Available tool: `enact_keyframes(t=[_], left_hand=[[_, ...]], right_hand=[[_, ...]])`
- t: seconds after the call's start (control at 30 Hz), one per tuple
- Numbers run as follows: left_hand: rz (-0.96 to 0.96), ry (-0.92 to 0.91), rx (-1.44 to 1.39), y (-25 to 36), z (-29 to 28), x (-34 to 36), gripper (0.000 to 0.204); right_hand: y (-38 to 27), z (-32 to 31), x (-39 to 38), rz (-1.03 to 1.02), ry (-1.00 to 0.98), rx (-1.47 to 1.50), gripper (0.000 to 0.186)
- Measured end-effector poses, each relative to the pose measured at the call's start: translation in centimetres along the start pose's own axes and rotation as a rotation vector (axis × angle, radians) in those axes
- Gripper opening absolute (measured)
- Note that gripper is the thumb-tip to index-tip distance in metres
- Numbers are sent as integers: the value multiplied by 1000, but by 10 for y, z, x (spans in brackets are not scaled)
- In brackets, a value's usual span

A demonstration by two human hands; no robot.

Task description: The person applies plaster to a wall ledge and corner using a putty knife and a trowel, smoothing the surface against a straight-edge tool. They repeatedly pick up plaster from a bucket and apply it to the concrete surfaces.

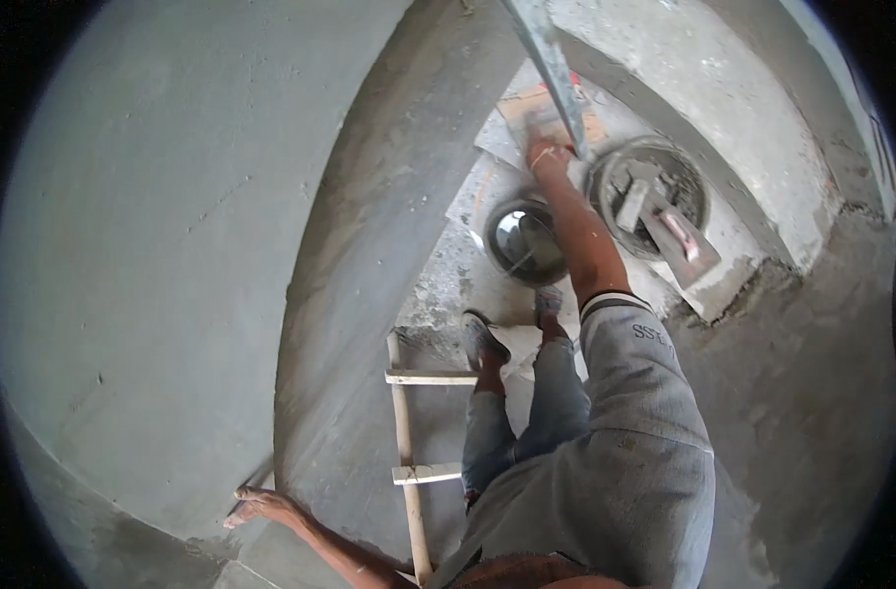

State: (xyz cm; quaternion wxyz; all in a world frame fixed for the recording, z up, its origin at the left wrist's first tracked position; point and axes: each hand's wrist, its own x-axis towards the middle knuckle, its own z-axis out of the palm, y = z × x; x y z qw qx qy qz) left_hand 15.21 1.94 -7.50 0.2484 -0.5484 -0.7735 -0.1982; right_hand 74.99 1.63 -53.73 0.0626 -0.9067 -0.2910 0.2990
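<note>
At the lower left, my left hand (259, 506) lies with its fingers stretched out against the grey plastered wall (163, 255), close to the lower end of its curved edge. My right arm reaches forward. My right hand (549, 155) is closed at the lower end of a long, narrow metal straightedge (549, 64), which slants up past the top of the view. The grip is partly smeared by motion. Beneath that hand are a dark round bucket of water (525, 243) and a wider tub of wet mortar (698, 182). A steel trowel (679, 236) with a light handle rests across the tub's rim.
A wooden ladder (405, 422) with pale rungs stands left of my legs. My sandalled feet (482, 339) are on a mortar-spattered surface. A tan board (595, 126) lies beyond the water bucket. Rough mortar (752, 290) lines an edge on the right.
</note>
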Motion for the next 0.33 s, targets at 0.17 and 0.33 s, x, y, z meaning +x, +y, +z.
enact_keyframes(t=[0.17, 0.33], left_hand=[[8, 50, 20, -23, 1, -1, 106], [25, 61, -64, -19, -4, -10, 107]], right_hand=[[4, 22, 42, -5, 91, -63, 31], [-1, 49, 36, -276, 37, 38, 57]])
